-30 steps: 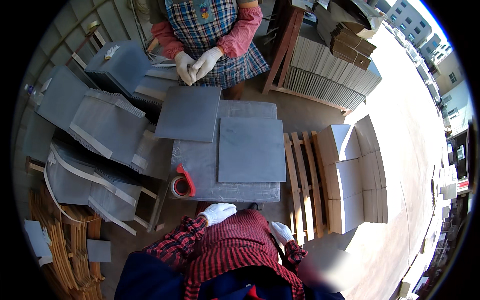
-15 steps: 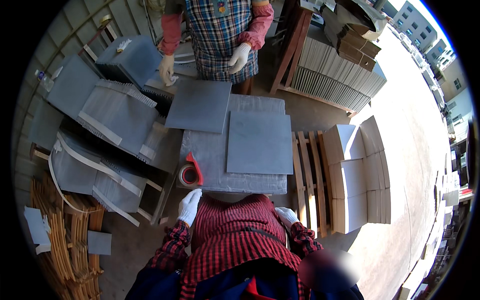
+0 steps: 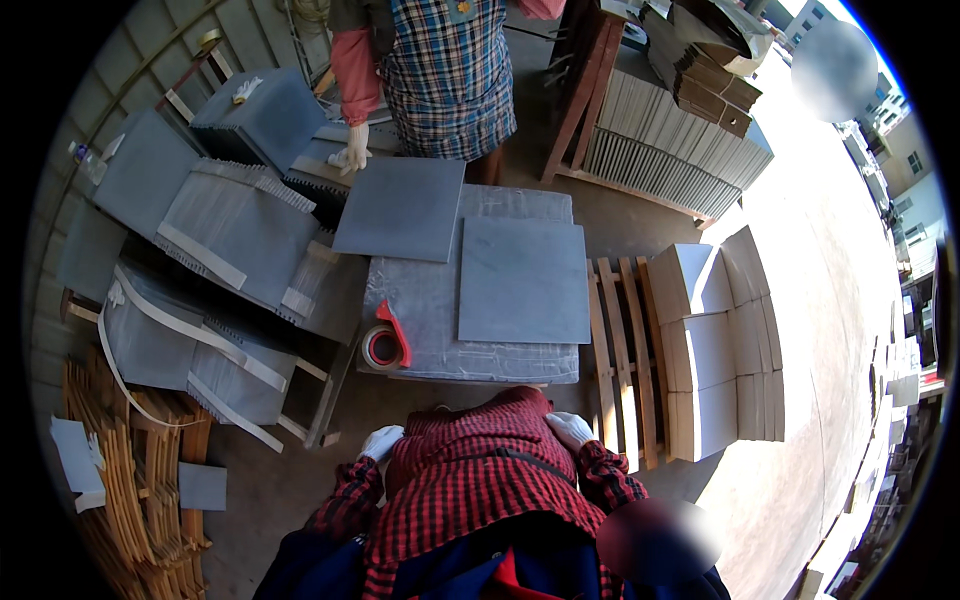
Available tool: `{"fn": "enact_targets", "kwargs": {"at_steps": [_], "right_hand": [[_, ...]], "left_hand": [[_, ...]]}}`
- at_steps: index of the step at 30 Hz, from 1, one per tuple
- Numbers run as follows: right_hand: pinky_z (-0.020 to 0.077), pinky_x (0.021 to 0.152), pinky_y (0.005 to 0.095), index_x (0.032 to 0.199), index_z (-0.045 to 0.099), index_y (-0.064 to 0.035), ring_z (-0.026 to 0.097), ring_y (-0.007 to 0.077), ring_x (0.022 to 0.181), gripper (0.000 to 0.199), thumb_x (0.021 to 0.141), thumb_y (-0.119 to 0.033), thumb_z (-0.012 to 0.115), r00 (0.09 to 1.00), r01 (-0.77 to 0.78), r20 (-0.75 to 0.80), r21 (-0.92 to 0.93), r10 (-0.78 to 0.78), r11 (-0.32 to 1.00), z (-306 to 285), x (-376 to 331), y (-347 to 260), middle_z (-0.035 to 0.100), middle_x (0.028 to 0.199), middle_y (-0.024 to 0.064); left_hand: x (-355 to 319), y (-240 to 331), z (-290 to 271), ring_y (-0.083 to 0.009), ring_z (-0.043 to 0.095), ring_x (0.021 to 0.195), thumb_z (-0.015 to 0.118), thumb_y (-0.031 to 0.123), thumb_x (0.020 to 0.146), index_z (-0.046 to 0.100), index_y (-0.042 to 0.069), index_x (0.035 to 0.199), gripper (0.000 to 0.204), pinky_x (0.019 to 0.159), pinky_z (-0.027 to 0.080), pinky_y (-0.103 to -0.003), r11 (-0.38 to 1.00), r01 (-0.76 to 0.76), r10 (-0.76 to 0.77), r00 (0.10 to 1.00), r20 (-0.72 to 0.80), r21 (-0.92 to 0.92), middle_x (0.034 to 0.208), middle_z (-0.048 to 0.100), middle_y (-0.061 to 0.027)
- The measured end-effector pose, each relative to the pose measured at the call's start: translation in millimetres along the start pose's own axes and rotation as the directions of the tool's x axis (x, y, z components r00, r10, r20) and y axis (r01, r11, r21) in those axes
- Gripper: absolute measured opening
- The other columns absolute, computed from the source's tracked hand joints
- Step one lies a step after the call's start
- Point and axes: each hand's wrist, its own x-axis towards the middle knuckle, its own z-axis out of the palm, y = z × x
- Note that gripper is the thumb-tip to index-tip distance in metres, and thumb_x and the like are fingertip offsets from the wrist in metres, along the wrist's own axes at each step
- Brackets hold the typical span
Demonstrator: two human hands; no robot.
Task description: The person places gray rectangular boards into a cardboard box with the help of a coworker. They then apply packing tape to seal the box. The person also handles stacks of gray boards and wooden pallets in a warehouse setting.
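My left hand (image 3: 381, 442), in a white glove, rests at the left side of my red checked apron, its fingers stretched out and partly hidden by the cloth. Also gloved, my right hand (image 3: 571, 430) lies flat against the apron's right side. Neither holds anything that I can see. Before me stands a film-wrapped grey stack (image 3: 420, 330). On its near left corner sits a red tape dispenser (image 3: 385, 343) with a roll of tape. One grey square sheet (image 3: 524, 281) lies on the right of the stack, another grey sheet (image 3: 402, 209) overhangs its far left edge.
Across the stack stands a co-worker in a blue checked apron (image 3: 447, 80), a gloved hand (image 3: 357, 148) by the left piles. Grey sheet piles (image 3: 240, 225) fill the left. To the right are a wooden pallet (image 3: 625, 350), white box stacks (image 3: 712, 350) and a cardboard rack (image 3: 660, 145).
My left hand has drawn back from near the tape dispenser to my apron's side. The co-worker has shifted, and that person's other hand has left the view.
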Motion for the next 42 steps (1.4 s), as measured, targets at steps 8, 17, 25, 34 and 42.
{"fn": "enact_targets", "kwargs": {"at_steps": [8, 17, 25, 34, 42], "right_hand": [[0.0535, 0.091, 0.0422, 0.121, 0.066, -0.0080, 0.067, 0.0342, 0.104, 0.034, 0.103, -0.031, 0.047, 0.994, -0.103, -0.023, 0.162, 0.108, 0.981, -15, 5, -18, 0.069, 0.120, 0.0178], [0.0474, 0.086, 0.0325, 0.145, 0.054, -0.0050, 0.060, 0.0206, 0.106, 0.060, 0.100, -0.044, 0.061, 0.768, -0.126, -0.250, 0.844, 0.590, 0.522, -106, 116, -48, 0.065, 0.126, 0.0074], [0.0532, 0.075, 0.0304, 0.139, 0.060, -0.0058, 0.067, 0.0179, 0.098, 0.048, 0.101, -0.035, 0.063, 0.916, -0.380, 0.220, 0.745, 0.335, 0.549, -93, 170, -87, 0.068, 0.124, 0.0077], [0.0489, 0.073, 0.0309, 0.128, 0.068, 0.0011, 0.061, 0.0150, 0.083, 0.052, 0.099, -0.042, 0.063, 0.980, -0.149, 0.197, 0.665, 0.020, 0.732, -104, 215, -193, 0.070, 0.095, 0.0061], [0.0497, 0.085, 0.0341, 0.134, 0.063, -0.0002, 0.064, 0.0180, 0.097, 0.054, 0.099, -0.041, 0.062, 0.995, -0.087, 0.100, 0.747, 0.019, 0.659, -113, 234, -276, 0.070, 0.112, 0.0080]], "left_hand": [[-5, -62, 2, -0.0400, 0.063, 0.112, 0.051, 0.022, 0.097, 0.066, 0.007, 0.107, 0.024, 0.093, 0.051, -0.046, 0.874, -0.375, 0.391, 0.920, 0.012, 0.310, 0.114, 0.067, -0.0211], [-26, -47, -14, -0.0344, 0.059, 0.125, 0.044, 0.048, 0.098, 0.068, 0.016, 0.127, 0.049, 0.106, 0.045, -0.044, 0.994, -0.090, 0.093, 0.994, -0.057, 0.057, 0.134, 0.065, -0.0114], [-73, -64, 23, -0.0362, 0.065, 0.114, 0.046, 0.048, 0.095, 0.070, 0.014, 0.121, 0.049, 0.099, 0.049, -0.044, 0.967, 0.097, -0.157, 0.956, -0.247, -0.237, 0.125, 0.069, -0.0140], [-25, -150, 132, -0.0391, 0.067, 0.102, 0.052, 0.037, 0.094, 0.073, 0.014, 0.108, 0.035, 0.086, 0.053, -0.048, 0.995, 0.032, -0.074, 0.888, -0.454, -0.098, 0.110, 0.072, -0.0163], [-44, -183, 61, -0.0353, 0.071, 0.090, 0.054, 0.024, 0.091, 0.073, 0.009, 0.092, 0.025, 0.078, 0.055, -0.049, 0.978, 0.129, -0.085, 0.962, -0.259, 0.162, 0.093, 0.072, -0.0164]]}}
